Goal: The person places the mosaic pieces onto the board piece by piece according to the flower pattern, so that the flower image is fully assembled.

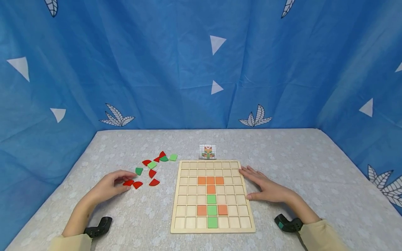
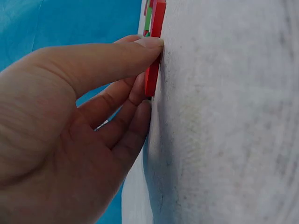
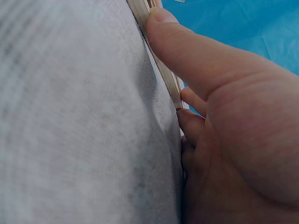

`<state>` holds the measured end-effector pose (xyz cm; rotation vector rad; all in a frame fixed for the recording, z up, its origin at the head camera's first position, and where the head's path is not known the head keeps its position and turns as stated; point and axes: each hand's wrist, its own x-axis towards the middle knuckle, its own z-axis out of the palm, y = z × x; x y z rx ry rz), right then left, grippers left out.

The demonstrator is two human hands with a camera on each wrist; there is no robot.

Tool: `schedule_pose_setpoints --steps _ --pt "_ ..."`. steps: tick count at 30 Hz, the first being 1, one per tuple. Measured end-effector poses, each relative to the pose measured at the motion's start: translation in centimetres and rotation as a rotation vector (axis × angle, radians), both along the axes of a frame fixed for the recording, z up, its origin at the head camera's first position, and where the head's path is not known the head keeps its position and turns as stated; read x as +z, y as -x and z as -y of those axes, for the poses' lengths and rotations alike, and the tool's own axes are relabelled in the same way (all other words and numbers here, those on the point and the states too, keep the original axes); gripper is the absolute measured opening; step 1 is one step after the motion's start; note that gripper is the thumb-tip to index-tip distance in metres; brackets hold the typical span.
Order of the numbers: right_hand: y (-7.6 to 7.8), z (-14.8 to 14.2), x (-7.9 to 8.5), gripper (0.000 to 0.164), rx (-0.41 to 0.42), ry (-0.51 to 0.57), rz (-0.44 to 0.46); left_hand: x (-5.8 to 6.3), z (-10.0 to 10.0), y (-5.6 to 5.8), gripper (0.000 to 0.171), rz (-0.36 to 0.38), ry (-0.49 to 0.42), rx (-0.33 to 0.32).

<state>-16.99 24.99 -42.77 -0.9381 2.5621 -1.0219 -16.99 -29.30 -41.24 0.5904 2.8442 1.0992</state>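
At the left of the table my left hand [image 1: 110, 186] pinches a red quarter-circle piece [image 1: 128, 182] between thumb and fingers. The left wrist view shows the thumb on that red piece [image 2: 150, 81], low at the cloth. Just right of it lies another red quarter-circle piece [image 1: 137, 184]. My right hand [image 1: 267, 188] rests against the right edge of a wooden grid board [image 1: 213, 230], fingers extended. Orange squares [image 1: 210, 180] and green squares [image 1: 212, 222] sit in some of its cells. In the right wrist view the thumb touches the board's side [image 3: 163, 77].
Several loose pieces lie left of the board, among them a dark green piece [image 1: 139, 171], a light green square [image 1: 173, 157] and a red piece [image 1: 154, 182]. Behind the board is a small pattern card [image 1: 207, 152]. A blue curtain [image 1: 176, 69] surrounds the table.
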Motion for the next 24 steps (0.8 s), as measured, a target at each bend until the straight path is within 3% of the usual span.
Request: schedule_pose_setpoints --steps 4,18,24 --pt "0.02 0.02 0.01 0.082 0.000 -0.001 0.001 -0.13 0.10 0.05 0.036 0.009 -0.007 0.002" --pt "0.01 -0.02 -0.13 0.082 -0.001 -0.002 -0.007 0.24 -0.18 -0.01 0.030 0.015 0.032 0.100" --pt "0.07 -0.04 -0.12 0.082 -0.002 -0.004 -0.014 0.15 -0.09 0.03 0.031 0.007 0.033 0.105"
